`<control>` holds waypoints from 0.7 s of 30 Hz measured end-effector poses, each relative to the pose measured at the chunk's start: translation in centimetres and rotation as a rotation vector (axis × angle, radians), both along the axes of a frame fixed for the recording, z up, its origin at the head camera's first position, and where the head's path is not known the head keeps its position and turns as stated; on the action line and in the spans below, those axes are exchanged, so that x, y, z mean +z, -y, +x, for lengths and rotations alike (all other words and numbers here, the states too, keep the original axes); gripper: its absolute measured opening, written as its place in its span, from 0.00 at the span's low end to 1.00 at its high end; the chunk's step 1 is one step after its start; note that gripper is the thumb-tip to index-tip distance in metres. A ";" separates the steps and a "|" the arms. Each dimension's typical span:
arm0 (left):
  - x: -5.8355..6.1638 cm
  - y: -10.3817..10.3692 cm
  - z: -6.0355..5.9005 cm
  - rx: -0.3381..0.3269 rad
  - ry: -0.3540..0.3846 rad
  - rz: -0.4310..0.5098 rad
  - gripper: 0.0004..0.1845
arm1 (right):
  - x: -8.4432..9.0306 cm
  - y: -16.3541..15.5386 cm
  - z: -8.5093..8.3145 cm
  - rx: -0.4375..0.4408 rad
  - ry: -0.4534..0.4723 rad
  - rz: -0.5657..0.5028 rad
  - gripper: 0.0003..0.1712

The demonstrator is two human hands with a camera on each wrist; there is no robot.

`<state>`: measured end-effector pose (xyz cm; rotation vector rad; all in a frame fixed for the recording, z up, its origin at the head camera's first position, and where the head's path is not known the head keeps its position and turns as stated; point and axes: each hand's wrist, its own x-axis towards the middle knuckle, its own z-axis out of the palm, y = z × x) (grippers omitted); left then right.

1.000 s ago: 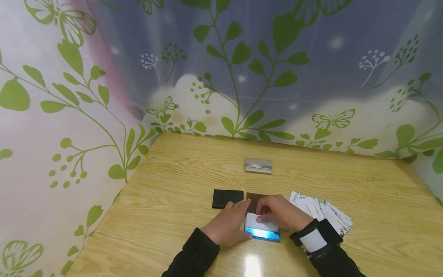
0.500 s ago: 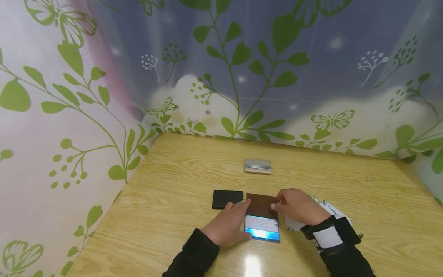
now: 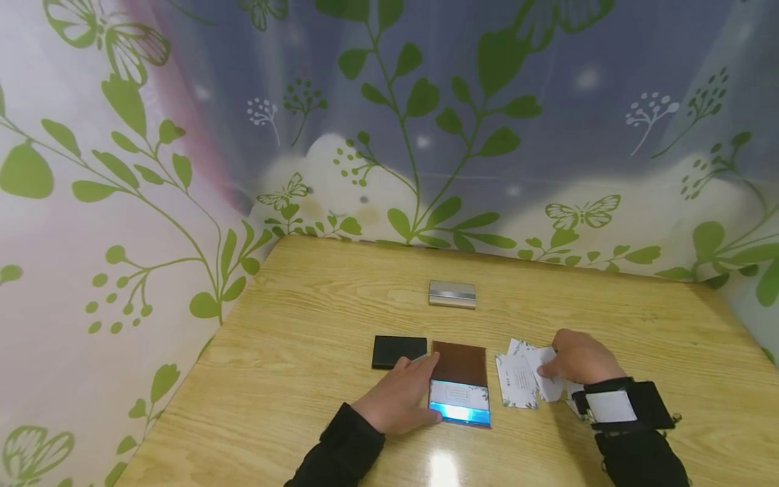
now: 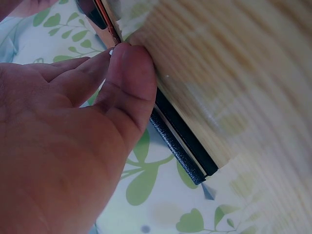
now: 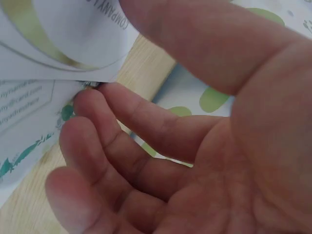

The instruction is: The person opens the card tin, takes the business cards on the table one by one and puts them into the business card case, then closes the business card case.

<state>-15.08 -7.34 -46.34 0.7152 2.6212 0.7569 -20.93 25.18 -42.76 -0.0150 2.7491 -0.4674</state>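
Observation:
A brown card holder (image 3: 459,365) lies spread open on the table, with a white business card in its lower half behind a shiny blue-lit strip (image 3: 459,413). My left hand (image 3: 395,402) rests along its left side, fingers extended, thumb at the lower left corner. The left wrist view shows the holder's edge (image 4: 108,22) just past the fingertips. To the right, my right hand (image 3: 585,358) pinches a white business card (image 5: 97,29) between thumb and index finger, over the spread of business cards (image 3: 516,384). Part of that spread is hidden under the hand.
Touching distance from my left fingers is a black card case (image 3: 389,350), seen edge-on in the left wrist view. A silver card case (image 3: 452,295) lies farther back on the wooden table (image 3: 328,291). A patterned curtain (image 3: 462,135) stands behind the table.
My right hand has gone from inside the holder to the cards on the right and now pinches one. A card shows in the holder's lower half. My left hand stays put.

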 end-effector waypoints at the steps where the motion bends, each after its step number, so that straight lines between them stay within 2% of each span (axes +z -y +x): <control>1: 0.0 0.0 0.0 0.000 0.000 -0.001 0.48 | -0.1 -0.1 0.0 0.007 -0.007 -0.006 0.28; 7: 0.2 0.0 0.0 -0.004 -0.009 -0.010 0.48 | -0.1 -1.0 -0.3 0.028 -0.051 -0.042 0.27; 12: 0.3 0.0 0.0 -0.004 0.005 -0.007 0.48 | 0.6 -1.3 -0.4 0.065 -0.099 -0.122 0.23; 17: 0.3 0.0 0.0 -0.010 -0.003 -0.011 0.48 | 1.5 0.4 0.0 0.162 -0.150 -0.258 0.17; 21: 0.2 0.0 0.0 -0.014 -0.010 -0.021 0.48 | 1.5 2.7 0.6 0.211 -0.139 -0.393 0.13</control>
